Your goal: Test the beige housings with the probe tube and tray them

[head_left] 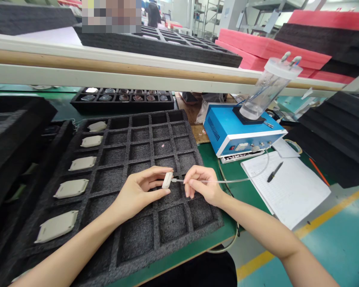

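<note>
Between the thumb and fingers of my left hand point(148, 185) is a small beige plastic case point(167, 180), held on edge over the foam tray. My right hand point(204, 184) pinches a thin clear tube point(236, 181) close to its end. A pale tip point(174, 180) on that tube meets the side of the case; whether it is inserted I cannot tell. Under both hands lies a black foam tray point(151, 167) with square pockets. Several similar beige cases point(82, 163) sit in its left column. From the tip, the tube curves right to a blue machine point(242, 137).
On the machine stands a clear cylinder point(265, 89). Right of it are paper sheets point(290, 187) with a black pen point(275, 171). Behind the tray is another black tray point(122, 105) holding small parts. A white shelf rail point(137, 77) crosses above; black foam stacks point(14, 131) flank the left.
</note>
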The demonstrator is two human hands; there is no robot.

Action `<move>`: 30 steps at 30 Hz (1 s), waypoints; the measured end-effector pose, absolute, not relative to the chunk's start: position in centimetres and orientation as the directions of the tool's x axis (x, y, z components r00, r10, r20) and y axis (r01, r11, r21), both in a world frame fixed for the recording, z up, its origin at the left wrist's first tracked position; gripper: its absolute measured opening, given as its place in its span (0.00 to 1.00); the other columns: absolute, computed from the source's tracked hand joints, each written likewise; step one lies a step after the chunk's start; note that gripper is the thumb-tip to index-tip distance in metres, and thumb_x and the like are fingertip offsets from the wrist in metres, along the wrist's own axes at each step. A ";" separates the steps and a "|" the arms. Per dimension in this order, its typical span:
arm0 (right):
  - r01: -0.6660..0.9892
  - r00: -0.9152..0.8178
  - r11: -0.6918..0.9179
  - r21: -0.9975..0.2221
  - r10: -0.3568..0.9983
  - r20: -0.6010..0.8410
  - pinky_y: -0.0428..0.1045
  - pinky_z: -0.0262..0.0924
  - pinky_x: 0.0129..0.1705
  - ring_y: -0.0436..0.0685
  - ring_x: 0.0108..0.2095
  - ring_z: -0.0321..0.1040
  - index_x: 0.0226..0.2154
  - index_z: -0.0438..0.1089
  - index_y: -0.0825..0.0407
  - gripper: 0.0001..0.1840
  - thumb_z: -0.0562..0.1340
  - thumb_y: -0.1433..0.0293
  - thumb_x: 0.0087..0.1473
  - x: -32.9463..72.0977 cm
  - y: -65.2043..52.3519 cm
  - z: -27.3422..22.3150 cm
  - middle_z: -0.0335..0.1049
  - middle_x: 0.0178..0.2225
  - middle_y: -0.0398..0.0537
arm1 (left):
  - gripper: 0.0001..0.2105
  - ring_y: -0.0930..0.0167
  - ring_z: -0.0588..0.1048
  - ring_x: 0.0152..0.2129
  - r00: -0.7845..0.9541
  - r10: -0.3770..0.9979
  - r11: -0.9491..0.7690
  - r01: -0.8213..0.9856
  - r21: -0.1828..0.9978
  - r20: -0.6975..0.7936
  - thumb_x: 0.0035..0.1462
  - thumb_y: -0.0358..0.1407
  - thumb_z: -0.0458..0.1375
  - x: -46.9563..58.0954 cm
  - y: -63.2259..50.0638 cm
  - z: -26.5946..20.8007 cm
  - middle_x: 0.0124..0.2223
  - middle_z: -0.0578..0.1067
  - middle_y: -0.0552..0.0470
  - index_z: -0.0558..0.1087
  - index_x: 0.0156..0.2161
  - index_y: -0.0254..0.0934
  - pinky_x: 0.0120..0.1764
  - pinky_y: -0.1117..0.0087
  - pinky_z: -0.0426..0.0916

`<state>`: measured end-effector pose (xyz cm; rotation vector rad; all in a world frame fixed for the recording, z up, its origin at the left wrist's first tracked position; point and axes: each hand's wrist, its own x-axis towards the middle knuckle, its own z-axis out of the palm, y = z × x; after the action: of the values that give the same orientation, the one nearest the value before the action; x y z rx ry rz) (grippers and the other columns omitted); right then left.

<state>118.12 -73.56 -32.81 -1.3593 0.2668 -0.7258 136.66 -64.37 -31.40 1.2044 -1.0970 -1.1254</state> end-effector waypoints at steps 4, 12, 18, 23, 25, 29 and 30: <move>0.297 0.758 0.031 -0.954 -0.615 0.216 0.41 0.58 0.19 0.45 0.15 0.62 0.29 0.68 0.56 0.07 0.62 0.68 0.52 118.1 -73.6 -32.9 0.70 0.19 0.43 | 0.19 0.68 0.78 0.41 0.121 -0.992 0.025 0.048 0.999 0.019 0.42 0.31 0.71 136.7 -64.4 -31.3 0.43 0.80 0.51 0.78 0.43 0.40 0.48 0.68 0.74; 0.304 0.753 0.019 -0.953 -0.617 0.228 0.41 0.57 0.19 0.45 0.15 0.62 0.29 0.68 0.56 0.07 0.62 0.68 0.52 118.1 -73.6 -32.9 0.70 0.19 0.43 | 0.19 0.68 0.78 0.42 0.123 -0.992 0.022 0.048 0.999 0.015 0.42 0.30 0.71 136.6 -64.3 -31.2 0.43 0.80 0.51 0.78 0.43 0.40 0.48 0.68 0.74; 0.311 0.754 0.014 -0.950 -0.613 0.238 0.41 0.57 0.19 0.45 0.15 0.62 0.29 0.68 0.56 0.06 0.61 0.69 0.53 118.1 -73.6 -32.9 0.70 0.19 0.43 | 0.19 0.68 0.78 0.41 0.130 -0.991 0.017 0.042 0.999 0.012 0.42 0.30 0.71 136.7 -64.3 -31.2 0.43 0.80 0.50 0.78 0.43 0.39 0.48 0.68 0.74; 0.297 0.754 0.014 -0.955 -0.617 0.225 0.41 0.57 0.19 0.45 0.15 0.62 0.29 0.68 0.56 0.07 0.62 0.68 0.52 118.1 -73.6 -32.9 0.70 0.19 0.43 | 0.19 0.68 0.78 0.41 0.130 -0.991 0.016 0.055 0.998 0.009 0.42 0.30 0.71 136.6 -64.3 -31.0 0.42 0.80 0.51 0.78 0.42 0.39 0.47 0.69 0.75; 0.293 0.755 0.016 -0.956 -0.618 0.221 0.41 0.57 0.19 0.45 0.15 0.62 0.29 0.68 0.56 0.08 0.62 0.67 0.52 118.1 -73.6 -32.9 0.70 0.19 0.43 | 0.19 0.68 0.78 0.41 0.128 -0.992 0.015 0.057 0.998 0.008 0.42 0.30 0.71 136.5 -64.4 -31.0 0.43 0.80 0.51 0.78 0.42 0.39 0.47 0.69 0.75; 0.276 0.757 0.020 -0.961 -0.620 0.204 0.41 0.57 0.18 0.45 0.15 0.61 0.28 0.67 0.56 0.10 0.63 0.64 0.52 118.2 -73.6 -32.8 0.70 0.18 0.43 | 0.19 0.68 0.78 0.41 0.119 -0.993 0.016 0.050 0.999 0.010 0.42 0.31 0.71 136.5 -64.5 -31.1 0.43 0.80 0.50 0.77 0.43 0.39 0.47 0.68 0.74; 0.274 0.758 0.020 -0.962 -0.621 0.202 0.41 0.57 0.18 0.45 0.15 0.61 0.28 0.67 0.56 0.11 0.63 0.64 0.51 118.2 -73.6 -32.8 0.70 0.18 0.43 | 0.19 0.67 0.78 0.42 0.120 -0.993 0.015 0.048 0.999 0.010 0.42 0.31 0.71 136.5 -64.4 -31.1 0.43 0.80 0.50 0.77 0.43 0.38 0.48 0.67 0.74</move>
<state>118.16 -73.57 -32.75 -1.3872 0.3102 -0.7106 136.55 -64.44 -31.07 1.2184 -1.0913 -1.1347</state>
